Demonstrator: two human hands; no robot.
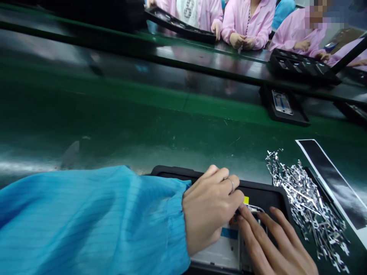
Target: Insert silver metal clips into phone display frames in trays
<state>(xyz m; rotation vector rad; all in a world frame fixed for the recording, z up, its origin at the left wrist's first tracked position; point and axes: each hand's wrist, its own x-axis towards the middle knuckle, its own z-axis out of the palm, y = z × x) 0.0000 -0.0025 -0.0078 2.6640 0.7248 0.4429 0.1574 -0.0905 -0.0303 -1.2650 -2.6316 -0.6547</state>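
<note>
A phone frame (229, 248) with a silvery plate and a blue strip lies in a black tray (263, 193) in front of me. My left hand (213, 208), in a blue sleeve and wearing a ring, bends over its upper part with the fingers curled together. Whatever is pinched there is hidden by the hand. My right hand (278, 240) rests on the right side of the frame, its fingers stretched out and apart, the foremost fingertips touching those of my left hand. A small yellow tab (246, 200) shows beside my left fingers.
A heap of small shiny metal strips (309, 206) lies to the right, beside a black strip with white edges (332, 175). Farther back, another tray (286, 110) holds a phone frame. Across the green bench (143, 126), people in pink sit with black trays (304, 67).
</note>
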